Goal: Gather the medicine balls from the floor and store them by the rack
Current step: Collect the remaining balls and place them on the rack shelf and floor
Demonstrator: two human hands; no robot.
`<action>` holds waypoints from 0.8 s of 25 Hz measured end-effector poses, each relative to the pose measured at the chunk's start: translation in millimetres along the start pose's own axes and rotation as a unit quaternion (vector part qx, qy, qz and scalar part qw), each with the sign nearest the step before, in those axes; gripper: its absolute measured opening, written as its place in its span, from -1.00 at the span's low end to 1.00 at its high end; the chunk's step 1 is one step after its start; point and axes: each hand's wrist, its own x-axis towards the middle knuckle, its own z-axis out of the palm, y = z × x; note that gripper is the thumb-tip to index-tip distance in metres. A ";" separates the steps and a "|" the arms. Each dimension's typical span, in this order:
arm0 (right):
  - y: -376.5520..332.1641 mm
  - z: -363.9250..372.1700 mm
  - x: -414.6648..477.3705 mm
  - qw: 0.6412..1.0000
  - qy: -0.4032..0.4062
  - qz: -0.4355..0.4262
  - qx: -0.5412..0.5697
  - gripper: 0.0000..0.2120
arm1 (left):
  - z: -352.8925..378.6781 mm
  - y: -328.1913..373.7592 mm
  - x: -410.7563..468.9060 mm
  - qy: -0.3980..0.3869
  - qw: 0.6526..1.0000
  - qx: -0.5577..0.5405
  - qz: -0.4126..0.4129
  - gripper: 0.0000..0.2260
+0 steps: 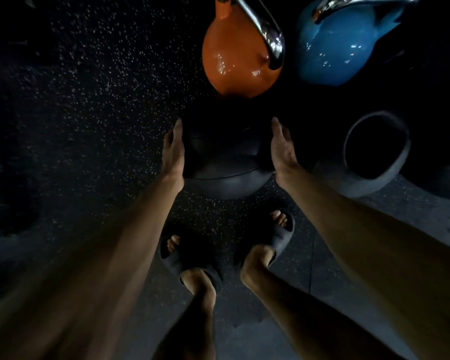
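Medicine ball [224,167], dark and seamed, lies at the centre of the head view between the two hands, just ahead of the person's feet in dark slides [279,236]. Left hand [173,152] lies flat against the ball's left side, fingers straight. Right hand [283,149] flanks the right side with fingers extended and palm turned inward; whether it touches the ball cannot be told. Neither hand curls round anything. Whether the ball rests on the speckled floor [89,113] or is lifted clear of it cannot be told in the dim light. An orange kettlebell [234,61] and a blue kettlebell [340,48] stand just beyond the ball, a dark kettlebell [374,152] to its right. No rack is identifiable, so the stage is judged uncertain: one ball is in hand, either being picked up or being set down among stored weights.
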 end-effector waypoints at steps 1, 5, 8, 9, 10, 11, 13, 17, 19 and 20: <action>1.3 -1.8 -9.9 1.000 0.009 0.002 -0.002 -0.43 | -4.2 -1.7 -9.1 0.000 1.000 0.003 0.001 -0.24; -22.2 -12.3 -75.9 0.999 0.016 0.001 -0.039 -0.46 | -31.0 9.1 -80.1 0.017 0.999 0.005 -0.028 -0.29; -64.9 -20.4 -142.2 0.995 -0.002 0.015 -0.096 -0.46 | -54.6 37.8 -145.9 0.034 0.999 -0.004 -0.032 -0.33; -83.2 -22.2 -169.1 0.994 -0.010 0.006 -0.105 -0.45 | -64.5 53.7 -171.2 0.036 0.999 -0.007 -0.036 -0.34; -101.7 -23.9 -196.2 0.994 -0.012 -0.006 -0.104 -0.44 | -75.4 70.3 -197.0 0.041 0.998 -0.013 -0.038 -0.34; -120.0 -26.6 -224.3 0.995 -0.007 -0.021 -0.101 -0.43 | -86.3 87.8 -225.6 0.046 0.998 -0.018 -0.041 -0.34; -154.5 -32.7 -284.2 0.994 0.001 -0.047 -0.103 -0.42 | -109.6 121.6 -287.2 0.055 0.997 -0.024 -0.039 -0.33; -210.7 -41.2 -395.0 0.989 0.007 -0.078 -0.128 -0.35 | -153.7 168.2 -388.1 0.057 0.998 -0.020 0.003 -0.21; -238.4 -46.5 -447.3 0.987 0.008 -0.096 -0.131 -0.34 | -173.8 193.7 -433.4 0.064 0.997 -0.016 0.027 -0.24; -251.4 -49.0 -470.4 0.987 0.011 -0.104 -0.125 -0.36 | -183.1 207.0 -455.5 0.073 0.996 -0.009 0.043 -0.27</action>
